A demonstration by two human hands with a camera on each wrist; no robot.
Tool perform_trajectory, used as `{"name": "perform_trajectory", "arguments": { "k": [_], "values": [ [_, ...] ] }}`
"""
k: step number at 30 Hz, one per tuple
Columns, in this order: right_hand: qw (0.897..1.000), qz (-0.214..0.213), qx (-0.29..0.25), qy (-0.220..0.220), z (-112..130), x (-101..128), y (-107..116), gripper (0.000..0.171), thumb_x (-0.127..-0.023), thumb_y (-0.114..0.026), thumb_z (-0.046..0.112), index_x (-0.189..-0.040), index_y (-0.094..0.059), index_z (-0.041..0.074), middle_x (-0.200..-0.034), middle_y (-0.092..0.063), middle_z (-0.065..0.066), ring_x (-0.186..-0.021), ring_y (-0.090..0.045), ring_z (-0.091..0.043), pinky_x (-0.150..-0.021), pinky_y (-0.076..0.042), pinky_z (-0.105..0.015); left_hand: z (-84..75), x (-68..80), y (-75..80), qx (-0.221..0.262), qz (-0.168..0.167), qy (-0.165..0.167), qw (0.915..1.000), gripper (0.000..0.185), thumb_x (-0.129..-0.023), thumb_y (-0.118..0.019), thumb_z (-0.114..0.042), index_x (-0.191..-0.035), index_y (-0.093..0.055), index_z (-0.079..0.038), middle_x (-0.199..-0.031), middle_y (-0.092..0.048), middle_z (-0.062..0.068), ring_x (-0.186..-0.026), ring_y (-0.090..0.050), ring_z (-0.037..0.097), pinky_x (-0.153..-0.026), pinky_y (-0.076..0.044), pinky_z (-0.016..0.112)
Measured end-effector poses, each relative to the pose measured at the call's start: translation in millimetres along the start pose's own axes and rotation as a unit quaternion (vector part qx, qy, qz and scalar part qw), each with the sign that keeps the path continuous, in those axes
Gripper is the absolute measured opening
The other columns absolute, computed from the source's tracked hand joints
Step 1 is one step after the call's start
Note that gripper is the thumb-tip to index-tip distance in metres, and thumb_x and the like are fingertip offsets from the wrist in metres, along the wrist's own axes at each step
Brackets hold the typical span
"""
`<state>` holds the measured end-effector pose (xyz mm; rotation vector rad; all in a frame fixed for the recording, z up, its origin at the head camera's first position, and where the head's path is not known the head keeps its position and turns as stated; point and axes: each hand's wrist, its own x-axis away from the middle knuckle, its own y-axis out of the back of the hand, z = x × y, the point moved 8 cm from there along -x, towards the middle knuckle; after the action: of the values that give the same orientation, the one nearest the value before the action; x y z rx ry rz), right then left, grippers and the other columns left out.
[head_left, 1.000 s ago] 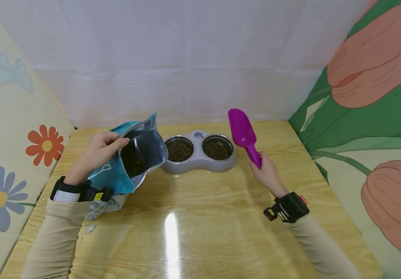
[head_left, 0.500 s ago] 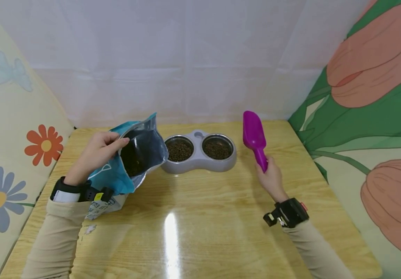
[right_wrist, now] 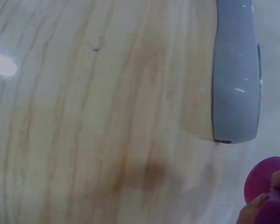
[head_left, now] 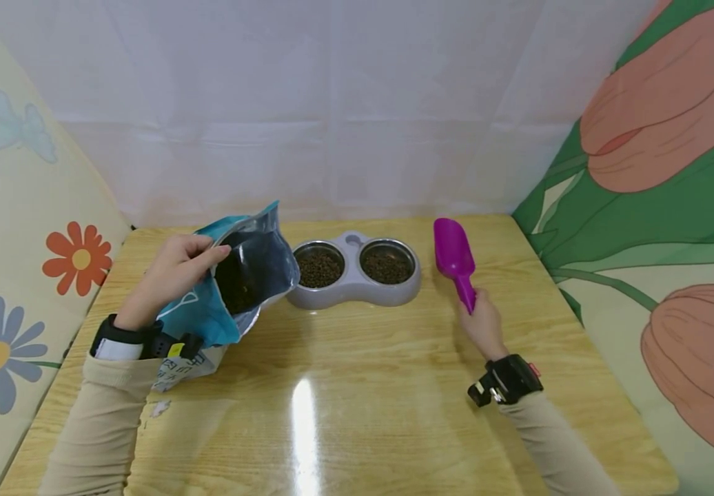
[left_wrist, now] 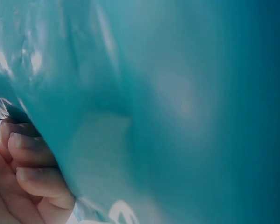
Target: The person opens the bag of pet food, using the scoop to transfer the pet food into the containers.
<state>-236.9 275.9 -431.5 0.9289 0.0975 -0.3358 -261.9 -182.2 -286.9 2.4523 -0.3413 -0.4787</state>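
My left hand [head_left: 174,272] grips the rim of an open teal foil bag [head_left: 233,279], tilted with its mouth toward the bowls; dark kibble shows inside. The left wrist view is filled by the teal bag [left_wrist: 177,102] with my fingers [left_wrist: 30,172] curled on its edge. My right hand [head_left: 483,318] holds the handle of a purple scoop [head_left: 454,258], low over the table just right of the grey double bowl [head_left: 354,287]. Both steel bowls hold brown kibble. In the right wrist view the scoop handle [right_wrist: 266,186] and the grey bowl base [right_wrist: 235,79] show.
The wooden table [head_left: 344,399] has a glossy glare spot near its front middle. Floral fabric walls stand at the left [head_left: 16,262] and right [head_left: 661,227], a white curtain at the back [head_left: 332,103]. A small white scrap [head_left: 160,408] lies near my left sleeve.
My right hand has carried the purple scoop rightward and down, from above the right bowl to low over the table beside it. The left hand and bag have stayed still.
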Motion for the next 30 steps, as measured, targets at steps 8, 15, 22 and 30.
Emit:
{"name": "perform_trajectory", "arguments": {
  "k": [8, 15, 22, 30],
  "values": [
    [1.000, 0.020, 0.017, -0.014, -16.5, -0.5, -21.2, 0.032, -0.088, -0.050, 0.010, -0.108, -0.045, -0.014, -0.078, -0.053, -0.026, -0.067, -0.053, -0.039, -0.060, -0.041, -0.050, 4.0, -0.4, -1.4, 0.002, 0.002, 0.005, 1.0000, 0.037, -0.092, -0.052, -0.013, -0.058, -0.042, -0.004, -0.050, -0.032, 0.000, -0.043, -0.034, 0.018, -0.042, -0.027, 0.029],
    [0.999, 0.030, 0.037, -0.005, -16.6, 3.0, -28.8, 0.030, -0.086, -0.048, 0.006, -0.105, -0.044, -0.017, -0.081, -0.053, -0.031, -0.072, -0.055, -0.046, -0.064, -0.041, -0.055, 4.3, -0.1, -2.4, 0.009, 0.003, 0.008, 0.9999, 0.037, -0.092, -0.052, -0.013, -0.058, -0.043, -0.003, -0.050, -0.032, 0.000, -0.043, -0.034, 0.018, -0.042, -0.027, 0.029],
    [0.998, 0.039, 0.052, 0.002, -19.1, 3.5, -34.9, 0.026, -0.085, -0.048, 0.005, -0.100, -0.043, -0.016, -0.074, -0.051, -0.028, -0.067, -0.054, -0.045, -0.061, -0.042, -0.054, 4.4, -0.2, -1.8, 0.010, 0.003, 0.011, 0.9999, 0.036, -0.093, -0.052, -0.013, -0.059, -0.043, -0.003, -0.051, -0.033, 0.001, -0.043, -0.035, 0.018, -0.042, -0.028, 0.029],
    [0.998, 0.038, 0.056, -0.009, -24.3, 3.1, -37.6, 0.025, -0.086, -0.050, 0.012, -0.092, -0.046, -0.011, -0.069, -0.051, -0.022, -0.061, -0.053, -0.038, -0.056, -0.042, -0.050, 4.4, -0.4, -1.5, 0.015, 0.005, 0.009, 0.9998, 0.036, -0.093, -0.051, -0.012, -0.059, -0.043, -0.002, -0.051, -0.033, 0.001, -0.044, -0.035, 0.018, -0.042, -0.028, 0.029]
  ]
}}
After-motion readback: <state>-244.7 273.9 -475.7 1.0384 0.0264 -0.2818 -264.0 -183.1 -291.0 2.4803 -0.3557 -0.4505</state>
